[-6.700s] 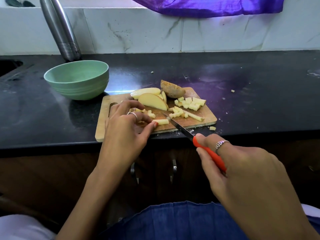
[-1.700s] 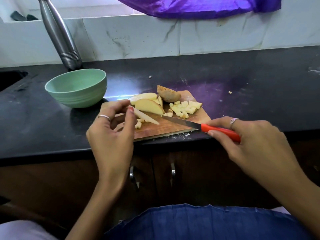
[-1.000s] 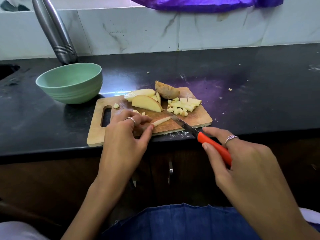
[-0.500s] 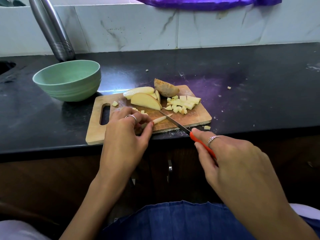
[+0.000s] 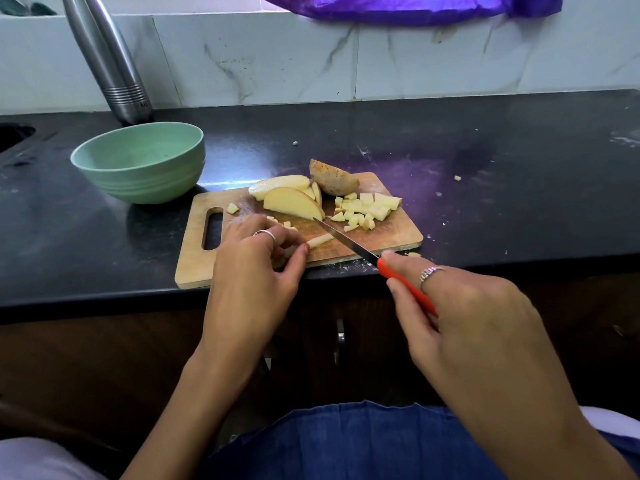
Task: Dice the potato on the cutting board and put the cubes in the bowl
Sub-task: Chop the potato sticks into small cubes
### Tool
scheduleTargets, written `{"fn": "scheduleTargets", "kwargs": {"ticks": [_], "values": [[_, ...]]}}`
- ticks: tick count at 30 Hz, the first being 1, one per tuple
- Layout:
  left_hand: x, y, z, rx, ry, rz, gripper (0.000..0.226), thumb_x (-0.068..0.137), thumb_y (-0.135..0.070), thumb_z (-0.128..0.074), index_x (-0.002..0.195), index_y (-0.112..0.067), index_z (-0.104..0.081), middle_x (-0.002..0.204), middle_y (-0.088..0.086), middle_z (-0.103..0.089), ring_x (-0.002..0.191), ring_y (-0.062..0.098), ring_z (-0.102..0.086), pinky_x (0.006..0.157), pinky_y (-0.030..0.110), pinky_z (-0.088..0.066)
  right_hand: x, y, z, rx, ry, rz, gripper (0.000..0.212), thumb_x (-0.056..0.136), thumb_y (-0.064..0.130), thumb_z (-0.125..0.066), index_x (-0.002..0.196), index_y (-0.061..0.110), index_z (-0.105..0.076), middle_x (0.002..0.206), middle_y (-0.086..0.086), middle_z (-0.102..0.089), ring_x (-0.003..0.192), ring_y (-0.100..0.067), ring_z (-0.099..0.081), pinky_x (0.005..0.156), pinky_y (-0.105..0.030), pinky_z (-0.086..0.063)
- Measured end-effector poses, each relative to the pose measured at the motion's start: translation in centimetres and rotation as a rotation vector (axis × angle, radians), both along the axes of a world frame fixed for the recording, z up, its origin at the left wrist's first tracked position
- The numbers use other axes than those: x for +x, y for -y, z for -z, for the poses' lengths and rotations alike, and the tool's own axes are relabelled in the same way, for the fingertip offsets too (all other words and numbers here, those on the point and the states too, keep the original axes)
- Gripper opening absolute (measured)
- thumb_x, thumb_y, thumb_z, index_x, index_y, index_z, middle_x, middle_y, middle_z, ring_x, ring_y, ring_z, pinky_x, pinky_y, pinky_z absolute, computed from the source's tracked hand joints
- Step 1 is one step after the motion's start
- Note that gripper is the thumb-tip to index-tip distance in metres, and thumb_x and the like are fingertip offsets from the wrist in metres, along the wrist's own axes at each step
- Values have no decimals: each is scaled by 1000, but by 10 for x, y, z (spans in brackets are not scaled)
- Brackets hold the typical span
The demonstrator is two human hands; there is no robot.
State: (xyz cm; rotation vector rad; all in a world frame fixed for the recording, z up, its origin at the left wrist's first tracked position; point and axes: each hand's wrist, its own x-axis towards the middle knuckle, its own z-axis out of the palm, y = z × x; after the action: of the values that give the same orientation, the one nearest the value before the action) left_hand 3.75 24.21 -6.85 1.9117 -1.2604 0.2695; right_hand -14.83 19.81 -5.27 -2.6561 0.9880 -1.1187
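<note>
A wooden cutting board [image 5: 391, 237] lies at the counter's front edge. On its far side are potato slices [image 5: 291, 202] and a skin-on potato piece [image 5: 334, 181], with a heap of cubes [image 5: 367, 209] to their right. My left hand [image 5: 256, 258] pinches a thin potato strip [image 5: 320, 240] against the board, and a few cubes lie by its fingers. My right hand [image 5: 460, 317] grips the orange handle of a knife [image 5: 349, 241]. The blade crosses the board just right of the strip's free end. The green bowl [image 5: 138, 161] stands left of the board and looks empty.
A steel bottle [image 5: 107, 60] leans behind the bowl against the white tiled wall. A sink edge [image 5: 14, 133] shows at far left. Stray potato bits [image 5: 458, 177] dot the black counter [image 5: 519, 202] right of the board. Purple cloth [image 5: 415, 8] hangs above.
1.7 s ago my left hand held the strip up off the board; it then laid it down. Since half a second ago both hands and the knife have hardly moved.
</note>
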Motion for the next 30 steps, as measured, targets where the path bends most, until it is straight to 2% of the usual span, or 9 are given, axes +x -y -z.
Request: {"fn": "scheduleTargets", "kwargs": {"ticks": [3, 9, 14, 18, 22, 30], "values": [[0, 0, 0, 0, 3, -1, 10, 81, -17, -71, 90, -15, -74, 87, -4, -58, 92, 16, -51, 77, 26, -42, 5, 1, 2, 23, -22, -6, 27, 84, 22, -65, 111, 19, -70, 71, 2, -70, 51, -21, -63, 43, -38, -53], [0, 0, 0, -7, -8, 4, 9, 82, -17, -71, 90, -15, -73, 87, -4, -59, 92, 16, -52, 77, 26, -43, -4, -3, 2, 19, -92, 30, 29, 76, 17, -73, 105, 17, -72, 56, 4, -62, 40, -19, -56, 33, -32, -46], [0, -1, 0, -2, -6, 4, 10, 82, -18, -70, 91, -15, -73, 89, -4, -58, 94, 15, -51, 79, 27, -44, -7, 2, 1, -21, -68, 72, 27, 79, 18, -69, 106, 17, -72, 60, 0, -65, 44, -25, -59, 37, -34, -49], [-1, 0, 0, -5, 1, -4, 10, 82, -18, -71, 91, -15, -73, 88, -5, -58, 94, 14, -50, 78, 23, -39, -4, -2, -2, -10, 16, 17, 27, 83, 23, -63, 108, 15, -71, 68, -1, -69, 50, -24, -62, 42, -38, -53], [0, 0, 0, -6, 8, -9, 10, 82, -18, -71, 91, -15, -74, 88, -5, -58, 93, 15, -50, 78, 23, -39, 8, -7, 0, 2, 0, -4, 27, 82, 19, -68, 109, 15, -71, 67, -1, -68, 49, -23, -62, 40, -39, -52], [0, 1, 1, -15, 1, -6, 9, 81, -18, -71, 90, -15, -73, 88, -2, -59, 92, 20, -53, 79, 38, -50, 6, -16, 4, 3, -123, 57, 35, 70, 15, -78, 105, 14, -72, 55, 1, -62, 38, -23, -56, 32, -32, -45]]}}
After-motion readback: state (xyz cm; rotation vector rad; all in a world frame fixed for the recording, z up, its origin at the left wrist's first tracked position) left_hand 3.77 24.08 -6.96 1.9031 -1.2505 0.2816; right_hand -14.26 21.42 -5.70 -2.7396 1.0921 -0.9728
